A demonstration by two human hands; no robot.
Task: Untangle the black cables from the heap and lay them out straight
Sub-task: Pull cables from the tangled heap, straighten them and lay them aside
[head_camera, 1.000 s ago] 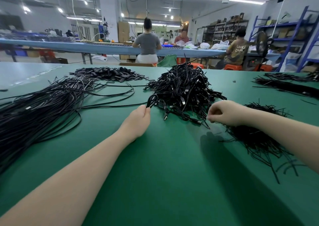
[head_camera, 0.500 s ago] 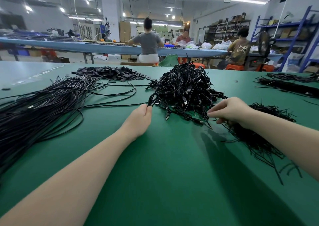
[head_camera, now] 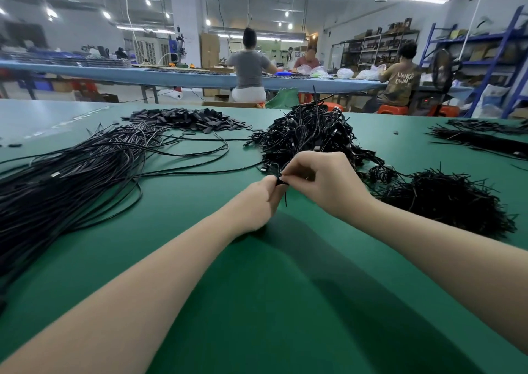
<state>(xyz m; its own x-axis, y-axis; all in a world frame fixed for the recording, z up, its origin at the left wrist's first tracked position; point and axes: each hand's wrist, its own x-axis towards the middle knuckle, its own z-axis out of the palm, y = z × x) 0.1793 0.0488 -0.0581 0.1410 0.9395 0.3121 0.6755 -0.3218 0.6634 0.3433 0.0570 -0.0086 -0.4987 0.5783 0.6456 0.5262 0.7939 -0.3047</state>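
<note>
Head view: both hands meet just in front of the tangled heap (head_camera: 314,136) of black cables on the green bench (head_camera: 257,302). The left hand (head_camera: 257,202) is curled around a small coiled cable (head_camera: 281,180) and the right hand (head_camera: 323,179) pinches the top of that same bundle with thumb and forefinger; a thin black tail hangs down between them. The step in hand looks like loosening one bundled cable drawn from the heap, probably undoing its tie or first loop. The next move likely calls for the right hand to free the tie, then for both hands to draw apart so the cable runs out straight toward the laid-out cables (head_camera: 71,179) on the left.

There is open green surface directly below and toward the viewer. To the right lies a pile of short black ties (head_camera: 445,199), near the right forearm, so a wide sweep that way could scatter it. The bench's far edge lies well beyond the heap
</note>
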